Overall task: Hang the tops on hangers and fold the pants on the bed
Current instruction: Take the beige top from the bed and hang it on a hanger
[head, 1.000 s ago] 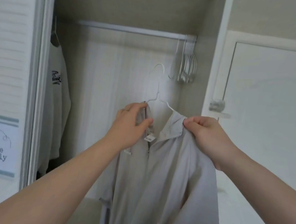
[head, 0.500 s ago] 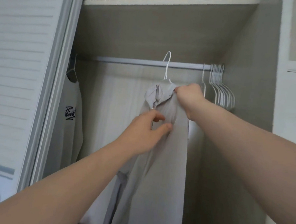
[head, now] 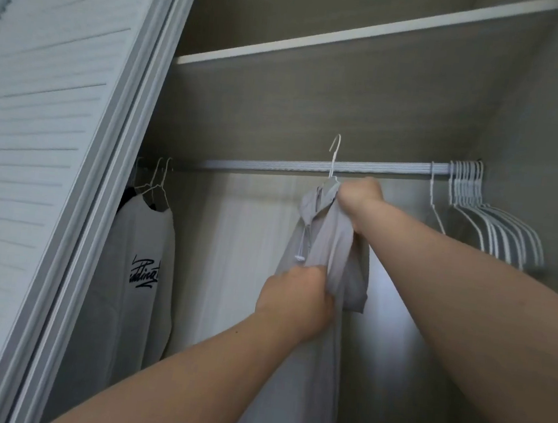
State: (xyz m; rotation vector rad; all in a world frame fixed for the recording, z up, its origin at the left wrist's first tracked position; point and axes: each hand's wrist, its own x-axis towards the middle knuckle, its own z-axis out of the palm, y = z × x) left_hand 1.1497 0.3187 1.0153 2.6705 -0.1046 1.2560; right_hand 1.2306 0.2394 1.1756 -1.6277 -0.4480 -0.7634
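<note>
Reaching up into an open wood-lined wardrobe, a person is hanging up a garment. Largest in view, one white louvred sliding door is filling the left side. One pale wooden shelf is running across the top. Beneath it, one ribbed white metal rail is spanning the wardrobe.

One pale grey zip-front top is hanging in the middle, just under the rail, draping down out of view between the two forearms. It is looking thin, soft and light, and likely to slide off a slim wire shoulder. The collar and hanger neck, gripped together, are seeming the safest place to hold it.

To its left, one white sweatshirt with black script lettering is already hanging. Something dark is showing behind its collar, and three hanger hooks are showing above it. At the far right, a tight bunch of empty white wire hangers is hanging, packed too closely to count exactly. One more empty white hanger is hanging apart beside the bunch.

The right hand is making a fist round the collar and hanger neck, just below the rail. The left hand is gripping a fold of the top's front lower down, fingers curled into the cloth. The hook of the white wire hanger is standing up across the rail, apparently not yet seated over it. Smallest, one white drawstring toggle is dangling below the collar.
</note>
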